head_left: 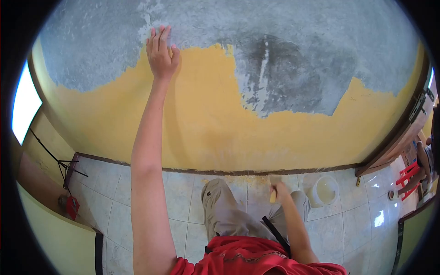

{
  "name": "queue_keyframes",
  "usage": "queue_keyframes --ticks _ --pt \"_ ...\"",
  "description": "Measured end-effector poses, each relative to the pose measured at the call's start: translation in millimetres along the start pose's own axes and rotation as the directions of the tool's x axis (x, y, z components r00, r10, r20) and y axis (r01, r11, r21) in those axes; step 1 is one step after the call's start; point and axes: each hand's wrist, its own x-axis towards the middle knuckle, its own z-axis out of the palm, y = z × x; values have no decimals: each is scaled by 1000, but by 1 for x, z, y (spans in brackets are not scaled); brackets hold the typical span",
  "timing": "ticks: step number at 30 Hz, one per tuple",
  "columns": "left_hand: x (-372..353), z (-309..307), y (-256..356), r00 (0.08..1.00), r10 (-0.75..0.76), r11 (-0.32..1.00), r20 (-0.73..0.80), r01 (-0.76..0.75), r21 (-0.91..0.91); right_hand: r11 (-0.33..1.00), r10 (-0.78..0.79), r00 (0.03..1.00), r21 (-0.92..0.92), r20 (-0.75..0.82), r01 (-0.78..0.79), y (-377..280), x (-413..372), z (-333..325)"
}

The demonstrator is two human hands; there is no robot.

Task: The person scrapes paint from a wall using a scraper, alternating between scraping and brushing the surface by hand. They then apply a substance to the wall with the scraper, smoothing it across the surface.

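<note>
My left hand (162, 56) lies flat with its fingers spread against the wall, where the grey scraped surface (201, 23) meets the yellow paint (201, 101). Low at my right side, my right hand (279, 190) is closed round the yellowish handle of a scraper (273, 197), whose blade points toward the wall's base. The scraper is apart from the wall paint above and blurred at its blade. Beside my right knee stands a whitish bucket (325, 190) with pale contents.
Paint flakes (252, 180) lie on the tiled floor (174, 197) along the wall's base. A black tripod stand (62, 162) and a red object (72, 207) are at the left. A person (424, 165) sits on a red chair (408, 178) beyond the doorway at the right.
</note>
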Motion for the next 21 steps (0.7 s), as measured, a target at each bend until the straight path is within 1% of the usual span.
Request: queue_keyframes --ticks 1,2,3,5,6,8,9,10,11,12,14,16,17,19,20,21 --pt "-1 -1 5 1000 -24 999 5 24 29 999 12 998 42 -65 -9 43 3 -42" --pt "4 -2 9 999 -42 998 4 41 55 996 23 992 89 -126 -12 55 -9 -45" --pt "8 -3 10 999 -37 998 13 37 57 995 32 992 93 -122 -20 54 -4 -44" --pt "10 -6 18 999 -52 997 17 51 62 985 -165 982 -67 -95 159 57 -5 -39" --pt "4 -9 28 998 -51 998 48 49 42 990 -139 983 -49 -116 134 64 -15 -43" --pt "11 -16 45 974 -183 983 131 180 36 997 -37 998 -73 -59 32 51 -15 -39" --pt "11 -27 62 945 -230 970 233 243 -26 998 -41 997 -52 -60 38 52 -16 -41" --pt "5 -31 79 947 -217 972 236 233 -39 990 -44 990 -142 -135 25 54 -18 -48" --pt "-4 -33 95 935 -170 973 310 208 -95 972 -56 977 -234 -204 7 55 -16 -52" --pt "-13 -32 109 917 -124 972 379 190 -142 973 -59 979 -230 -197 12 54 -16 -51" --pt "-30 -24 141 882 -161 985 443 118 123 966 -74 974 -259 -214 17 48 -19 -48" --pt "-35 -13 165 858 -254 967 447 206 153 944 -73 983 -329 -166 14 54 -21 -49" --pt "-34 -9 174 861 -272 960 429 215 178 925 -79 988 -380 -133 22 54 -20 -51" --pt "-29 3 190 852 -310 951 422 274 146 904 -87 986 -427 -144 17 54 -34 -45" --pt "-28 7 194 855 -326 945 404 284 162 894 -97 986 -447 -132 28 52 -39 -41" --pt "-28 10 198 865 -327 945 381 309 110 889 -90 989 -457 -115 28 52 -42 -39"
